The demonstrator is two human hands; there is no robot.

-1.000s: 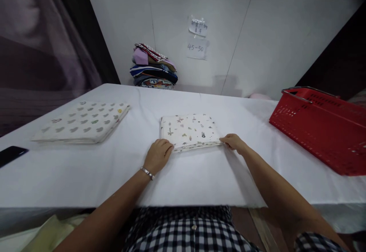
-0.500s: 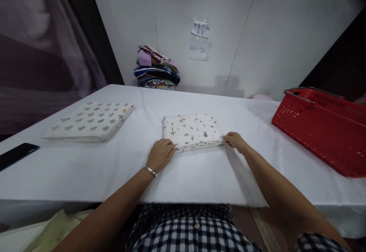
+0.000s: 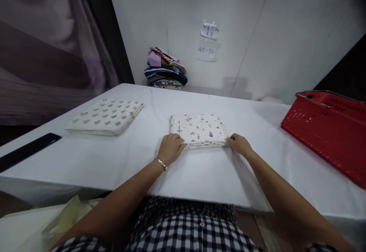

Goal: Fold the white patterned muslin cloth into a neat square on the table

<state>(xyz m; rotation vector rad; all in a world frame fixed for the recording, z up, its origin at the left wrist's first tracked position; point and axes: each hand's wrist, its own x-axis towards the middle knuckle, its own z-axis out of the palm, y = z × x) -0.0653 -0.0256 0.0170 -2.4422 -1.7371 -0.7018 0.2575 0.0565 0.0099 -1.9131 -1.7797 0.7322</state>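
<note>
A folded white cloth [image 3: 200,129] with small printed motifs lies flat on the white-covered table in front of me. Its near edge shows several layers. My left hand [image 3: 170,148], with a silver bracelet at the wrist, grips the near left corner between thumb and fingers. At the near right corner, my right hand [image 3: 239,143] pinches the cloth's edge. Farther left lies a second folded cloth [image 3: 105,115], white with rows of grey-green shapes; neither hand touches it.
A red plastic basket [image 3: 328,130] stands on the table [image 3: 211,175] at the right. A dark flat phone-like object [image 3: 31,149] lies at the left edge. Behind the table, a pile of folded fabrics [image 3: 166,69] rests by the wall, under paper signs [image 3: 208,50].
The view has shifted a little to the left, so everything appears farther right. Both hands keep their hold at the cloth's near corners, and the cloth looks much the same.
</note>
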